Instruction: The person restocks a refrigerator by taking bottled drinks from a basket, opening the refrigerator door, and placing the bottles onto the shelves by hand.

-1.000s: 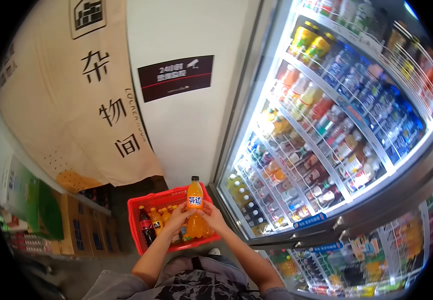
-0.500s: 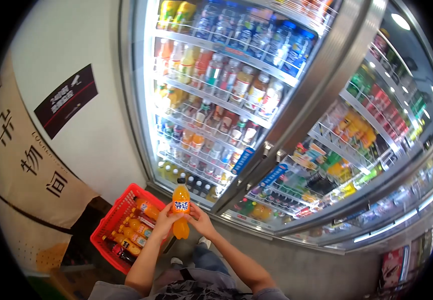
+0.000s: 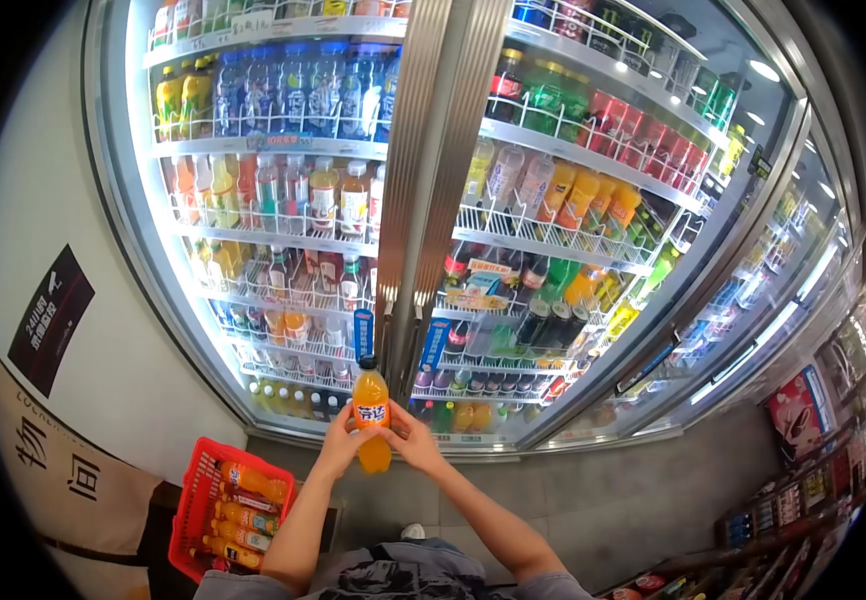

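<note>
An orange soda bottle point(image 3: 372, 391) with a black cap and a blue-and-white label stands upright in front of me, held between both hands. My left hand point(image 3: 340, 443) is closed on its left side, and my right hand point(image 3: 413, 440) grips it from the right, the thumbs meeting near the label. Down to the left sits a red plastic basket point(image 3: 189, 497). Inside it lie several bottles, among them an orange soda bottle point(image 3: 253, 481) on its side.
A glass-door drinks fridge point(image 3: 408, 170) with stocked shelves spans the view ahead. To the left is a pale wall with a dark sign point(image 3: 51, 320) and a beige curtain with writing point(image 3: 63, 470). Stocked shelves point(image 3: 793, 510) stand at the lower right, beyond the grey floor point(image 3: 593, 490).
My view has turned to the right, so the fridge doors, sign and basket sit further left. Both hands still hold the bottle, at nearly the same spot in view.
</note>
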`<action>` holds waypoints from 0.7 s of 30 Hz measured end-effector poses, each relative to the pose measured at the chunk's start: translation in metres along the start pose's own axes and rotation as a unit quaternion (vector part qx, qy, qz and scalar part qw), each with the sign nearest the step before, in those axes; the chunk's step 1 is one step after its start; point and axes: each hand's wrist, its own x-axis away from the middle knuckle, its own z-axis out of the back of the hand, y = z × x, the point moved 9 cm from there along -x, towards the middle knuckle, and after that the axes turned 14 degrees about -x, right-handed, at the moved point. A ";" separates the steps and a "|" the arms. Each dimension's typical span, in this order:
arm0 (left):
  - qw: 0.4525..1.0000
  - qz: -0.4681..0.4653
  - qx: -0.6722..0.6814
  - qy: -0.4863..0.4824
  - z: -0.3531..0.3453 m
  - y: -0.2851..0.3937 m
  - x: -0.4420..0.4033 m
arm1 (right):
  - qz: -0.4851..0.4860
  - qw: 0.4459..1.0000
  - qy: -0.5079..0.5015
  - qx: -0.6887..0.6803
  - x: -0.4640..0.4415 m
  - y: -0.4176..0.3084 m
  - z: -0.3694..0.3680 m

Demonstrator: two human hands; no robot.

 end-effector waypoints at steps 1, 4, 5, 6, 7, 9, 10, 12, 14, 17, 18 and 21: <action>1.000 -0.005 -0.004 0.002 -0.005 0.008 -0.008 | 0.006 1.000 -0.002 -0.001 -0.006 -0.006 0.008; 0.999 -0.033 0.022 0.018 -0.013 0.029 -0.028 | 0.064 0.996 -0.028 -0.055 -0.029 -0.028 0.027; 0.999 -0.036 0.020 0.022 -0.014 0.035 -0.033 | 0.071 0.995 -0.019 -0.069 -0.038 -0.034 0.036; 0.998 -0.050 0.028 0.020 -0.016 0.042 -0.037 | 0.098 0.993 0.006 -0.072 -0.048 -0.038 0.048; 0.997 -0.063 0.036 0.018 -0.018 0.049 -0.041 | 0.124 0.989 0.032 -0.075 -0.058 -0.042 0.060; 0.996 -0.071 0.032 0.033 -0.020 0.057 -0.043 | 0.161 0.978 0.133 0.012 -0.070 -0.051 0.089; 0.995 -0.071 0.052 0.040 -0.021 0.058 -0.044 | 0.169 0.973 0.152 0.032 -0.076 -0.053 0.095; 0.993 -0.074 0.072 0.051 -0.022 0.057 -0.046 | 0.180 0.968 0.165 0.050 -0.090 -0.052 0.103; 0.990 -0.076 0.091 0.077 -0.018 0.048 -0.046 | 0.220 0.954 0.178 0.097 -0.103 -0.050 0.104; 0.993 -0.055 0.084 0.062 -0.014 0.039 -0.045 | 0.165 0.962 0.180 0.122 -0.114 -0.055 0.090; 0.994 -0.057 0.079 0.058 -0.012 0.042 -0.044 | 0.163 0.948 0.217 0.166 -0.107 -0.070 0.084; 0.995 -0.054 0.056 0.057 -0.004 0.049 -0.046 | 0.160 0.953 0.222 0.128 -0.115 -0.064 0.081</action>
